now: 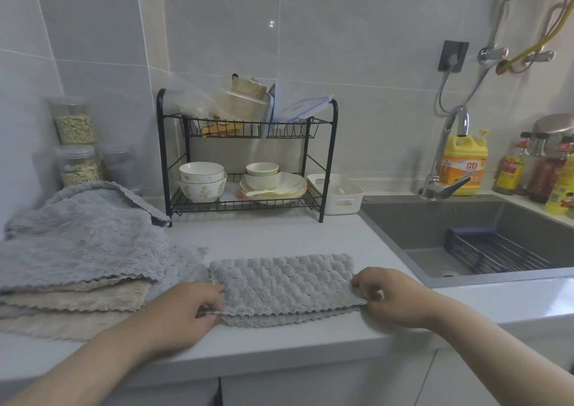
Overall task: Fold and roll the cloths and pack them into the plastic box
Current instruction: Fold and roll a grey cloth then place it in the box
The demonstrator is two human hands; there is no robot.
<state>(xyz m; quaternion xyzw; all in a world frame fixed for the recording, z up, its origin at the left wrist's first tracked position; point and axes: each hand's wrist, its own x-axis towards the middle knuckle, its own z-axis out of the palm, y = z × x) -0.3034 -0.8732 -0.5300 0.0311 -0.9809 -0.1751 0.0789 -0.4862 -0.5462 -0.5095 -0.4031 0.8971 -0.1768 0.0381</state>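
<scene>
The left hand (186,309) pinches the near left corner of a grey cloth (279,284), thumb on top and fingers curled under the edge. The right hand (391,297) pinches the near right corner in the same way. The cloth lies flat on the worktop (279,234) between the two hands, folded in half. Its long axis runs from one hand straight across to the other, and the upper layer's near edge sits just short of the lower one.

My guess is that a roll would start at one short end and run along that axis toward the other hand.

The box (338,193) stands beyond the cloth, well apart from both hands. It is nearer the right hand than the left, and its inside looks bare from here. It sits just beside the right leg of the rack (248,130), with the sink (466,225) beyond the right hand.

By count there are two hands, one cloth being worked and one box. Outward of the left hand a pile (77,250) of grey and beige cloths waits. At least four layers show at its edge, but the exact number cannot be told.
</scene>
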